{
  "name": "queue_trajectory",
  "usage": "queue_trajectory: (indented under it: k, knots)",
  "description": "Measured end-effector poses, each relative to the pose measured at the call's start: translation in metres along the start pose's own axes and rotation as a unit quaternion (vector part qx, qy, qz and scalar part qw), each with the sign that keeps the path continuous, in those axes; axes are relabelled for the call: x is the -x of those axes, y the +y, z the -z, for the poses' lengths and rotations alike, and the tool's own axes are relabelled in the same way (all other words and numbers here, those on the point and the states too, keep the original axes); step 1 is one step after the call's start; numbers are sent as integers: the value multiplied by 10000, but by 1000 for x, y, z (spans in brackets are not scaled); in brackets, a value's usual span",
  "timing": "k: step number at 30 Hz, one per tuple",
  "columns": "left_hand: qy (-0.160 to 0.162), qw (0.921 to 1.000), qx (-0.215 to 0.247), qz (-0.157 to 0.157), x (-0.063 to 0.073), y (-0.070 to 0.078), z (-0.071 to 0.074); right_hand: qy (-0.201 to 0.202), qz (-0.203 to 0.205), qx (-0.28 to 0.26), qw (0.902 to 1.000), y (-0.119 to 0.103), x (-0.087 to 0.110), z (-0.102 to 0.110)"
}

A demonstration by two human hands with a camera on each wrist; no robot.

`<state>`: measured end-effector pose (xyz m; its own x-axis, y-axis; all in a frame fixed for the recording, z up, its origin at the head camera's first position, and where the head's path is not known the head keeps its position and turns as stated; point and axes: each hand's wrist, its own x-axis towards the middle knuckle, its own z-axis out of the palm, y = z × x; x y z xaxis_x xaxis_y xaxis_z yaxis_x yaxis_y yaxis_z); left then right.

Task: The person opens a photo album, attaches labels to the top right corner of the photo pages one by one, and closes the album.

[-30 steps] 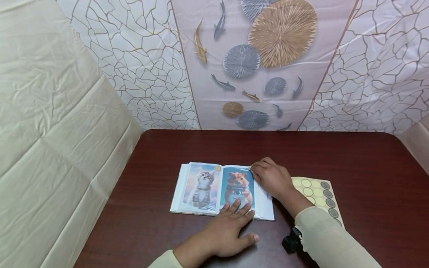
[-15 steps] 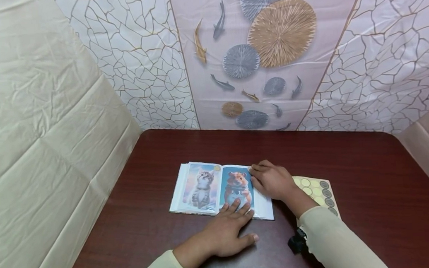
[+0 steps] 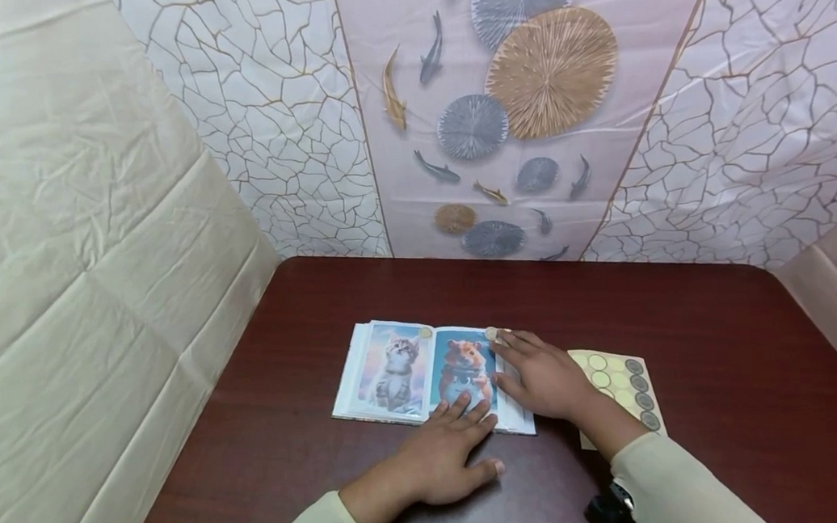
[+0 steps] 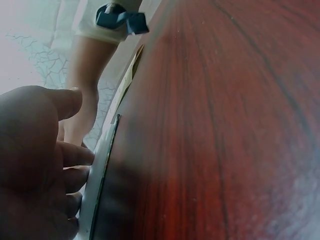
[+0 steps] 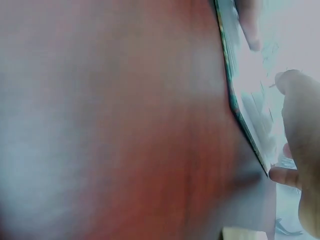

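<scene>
A photo album (image 3: 348,372) lies spread on the table, with a kitten picture (image 3: 394,368) on its left page and a hamster picture (image 3: 462,368) on its right. One round sticker (image 3: 425,332) sits at the kitten picture's upper right corner. A second pale round sticker (image 3: 491,333) shows at the hamster page's upper right corner, beside the right hand's fingertips. My left hand (image 3: 443,458) rests with spread fingers on the lower edge of the right page. My right hand (image 3: 546,374) lies over that page's right side, its fingers extended; nothing shows in its grasp.
Right of the album, partly under the right forearm, is a sheet of round stickers (image 3: 620,385), yellow and dark grey. The dark red wooden table (image 3: 279,457) meets patterned cloth (image 3: 294,157) at the back. A black wrist camera (image 3: 607,512) hangs below the right sleeve.
The right hand has slid slightly right and toward the person, its fingers straightening, and the round sticker at the hamster page's corner has come into sight. The left hand stays in place.
</scene>
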<state>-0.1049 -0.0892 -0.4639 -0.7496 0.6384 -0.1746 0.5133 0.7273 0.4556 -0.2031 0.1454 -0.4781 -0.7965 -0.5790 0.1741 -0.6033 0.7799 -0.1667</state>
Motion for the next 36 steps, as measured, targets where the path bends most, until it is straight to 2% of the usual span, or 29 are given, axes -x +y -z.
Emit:
queue_trajectory:
  k: [6,15,23,28,33,36]
  knots:
    - [113,9999,-75,-21,0,0,-2,280,-4,-146,9995,-3,25,3]
    - [278,9995,-124,-71,2,1,0,424,20,-292,9987,-3,51,9]
    - [866,9957,241,-218,2,-2,5,524,96,-243,9983,-8,63,13]
    - [1334,9905,249,-243,1,-6,10,546,166,-182,9982,-7,70,15]
    - [1922,9810,163,-194,5,-16,24,519,219,-106,9984,-5,76,17]
    - [2332,9721,270,37,9,-27,36,441,204,-48,9988,-3,80,17]
